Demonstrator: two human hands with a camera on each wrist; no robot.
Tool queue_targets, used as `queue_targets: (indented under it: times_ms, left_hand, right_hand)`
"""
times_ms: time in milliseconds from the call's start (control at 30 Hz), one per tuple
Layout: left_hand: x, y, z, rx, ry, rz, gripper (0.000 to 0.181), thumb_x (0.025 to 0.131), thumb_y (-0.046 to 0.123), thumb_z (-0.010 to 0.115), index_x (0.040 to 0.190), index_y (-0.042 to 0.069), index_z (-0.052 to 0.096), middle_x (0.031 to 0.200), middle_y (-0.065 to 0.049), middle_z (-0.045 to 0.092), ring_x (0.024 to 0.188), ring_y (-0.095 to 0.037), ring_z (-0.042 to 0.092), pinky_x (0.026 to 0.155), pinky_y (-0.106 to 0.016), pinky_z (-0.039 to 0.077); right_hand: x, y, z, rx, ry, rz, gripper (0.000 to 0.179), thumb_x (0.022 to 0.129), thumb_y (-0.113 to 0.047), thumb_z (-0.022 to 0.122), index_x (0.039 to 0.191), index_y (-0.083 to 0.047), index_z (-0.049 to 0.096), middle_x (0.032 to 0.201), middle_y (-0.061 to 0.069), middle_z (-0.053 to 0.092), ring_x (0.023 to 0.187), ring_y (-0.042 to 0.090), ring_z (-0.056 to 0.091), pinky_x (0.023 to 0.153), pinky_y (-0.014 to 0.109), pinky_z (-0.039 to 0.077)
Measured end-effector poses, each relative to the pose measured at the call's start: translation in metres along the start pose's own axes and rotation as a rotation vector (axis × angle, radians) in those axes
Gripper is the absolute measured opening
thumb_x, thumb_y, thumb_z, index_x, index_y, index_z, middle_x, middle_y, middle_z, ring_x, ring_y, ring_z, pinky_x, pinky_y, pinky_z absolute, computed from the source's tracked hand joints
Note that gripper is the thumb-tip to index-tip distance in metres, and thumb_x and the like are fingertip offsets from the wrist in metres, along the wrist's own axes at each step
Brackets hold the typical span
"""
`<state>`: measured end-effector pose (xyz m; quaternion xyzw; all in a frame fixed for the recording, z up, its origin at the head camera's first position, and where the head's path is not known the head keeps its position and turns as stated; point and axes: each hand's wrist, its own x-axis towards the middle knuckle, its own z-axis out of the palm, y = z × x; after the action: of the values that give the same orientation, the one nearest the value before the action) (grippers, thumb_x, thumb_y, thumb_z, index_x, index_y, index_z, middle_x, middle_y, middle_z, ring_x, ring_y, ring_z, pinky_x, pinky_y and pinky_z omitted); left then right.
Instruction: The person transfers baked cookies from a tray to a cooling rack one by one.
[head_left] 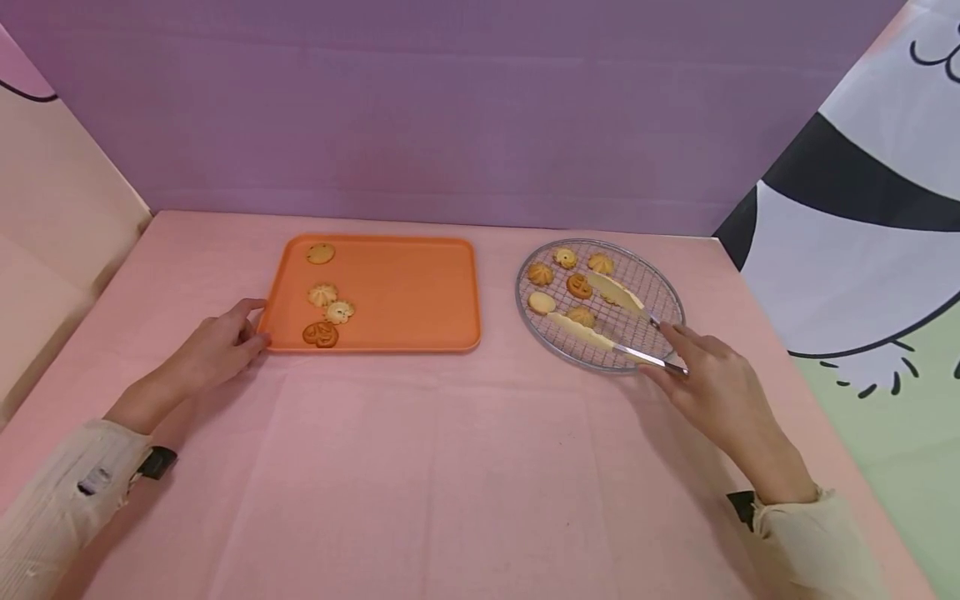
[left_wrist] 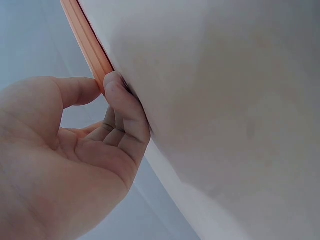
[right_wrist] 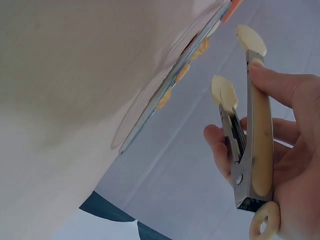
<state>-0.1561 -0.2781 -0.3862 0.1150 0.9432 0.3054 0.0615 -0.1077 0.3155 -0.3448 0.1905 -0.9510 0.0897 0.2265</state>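
In the head view my left hand (head_left: 217, 346) is at the near left corner of an orange tray (head_left: 405, 292). Thumb and fingers pinch the rim of the tray, as the left wrist view shows. On the tray's left side lie a round cookie (head_left: 320, 253), two flower-shaped cookies (head_left: 322, 294) and a brown pretzel-shaped cookie (head_left: 320, 334). My right hand (head_left: 716, 392) grips metal tongs (right_wrist: 260, 135) with cream scalloped tips. Those tips stand apart above a round wire rack (head_left: 637, 329), holding nothing. Several cookies lie on the rack, including a brown pretzel-shaped one (head_left: 579, 286) and a pale oval one (head_left: 542, 302).
A pink cloth (head_left: 420, 467) covers the table under the tray and rack. Behind stands a purple backdrop (head_left: 450, 117). Panels rise at the left and right, the right one (head_left: 870, 217) with a cartoon print.
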Motion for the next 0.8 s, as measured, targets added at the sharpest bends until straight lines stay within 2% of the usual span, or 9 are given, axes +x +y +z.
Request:
queue_targets:
  times_ms: [200, 500, 633, 800]
  left_hand:
    - [0.0, 0.0, 0.0, -0.008, -0.002, -0.002, 0.055, 0.101, 0.011, 0.056, 0.145, -0.01, 0.032, 0.081, -0.008, 0.059, 0.067, -0.018, 0.054, 0.057, -0.024, 0.044]
    - [0.0, 0.0, 0.0, -0.012, -0.006, -0.003, 0.054, 0.101, 0.011, 0.056, 0.145, -0.01, 0.031, 0.081, -0.008, 0.06, 0.068, -0.018, 0.054, 0.057, -0.025, 0.045]
    - [0.0, -0.001, 0.0, -0.009, -0.009, -0.005, 0.055, 0.101, 0.011, 0.056, 0.146, -0.01, 0.03, 0.082, -0.008, 0.06, 0.068, -0.018, 0.054, 0.057, -0.025, 0.045]
    - [0.0, -0.001, 0.001, -0.003, -0.007, 0.0, 0.054, 0.101, 0.011, 0.056, 0.145, -0.01, 0.031, 0.081, -0.007, 0.06, 0.067, -0.018, 0.054, 0.057, -0.025, 0.045]
  right_hand:
    - [0.002, -0.005, 0.001, -0.007, 0.039, -0.012, 0.078, 0.067, -0.024, 0.09, 0.132, 0.006, 0.057, 0.124, 0.029, 0.06, 0.104, 0.049, 0.059, 0.083, 0.061, 0.046]
    - [0.007, -0.017, 0.0, -0.001, 0.007, 0.033, 0.073, 0.072, -0.033, 0.082, 0.13, 0.004, 0.059, 0.124, 0.03, 0.061, 0.106, 0.049, 0.06, 0.077, 0.063, 0.049]
    - [0.012, -0.02, 0.003, -0.008, 0.028, -0.003, 0.073, 0.072, -0.039, 0.078, 0.129, 0.003, 0.06, 0.119, 0.028, 0.064, 0.101, 0.046, 0.063, 0.074, 0.061, 0.051]
    - [0.019, -0.026, 0.01, 0.002, 0.053, -0.083, 0.076, 0.073, -0.046, 0.082, 0.127, 0.003, 0.062, 0.112, 0.029, 0.065, 0.096, 0.045, 0.065, 0.07, 0.059, 0.053]
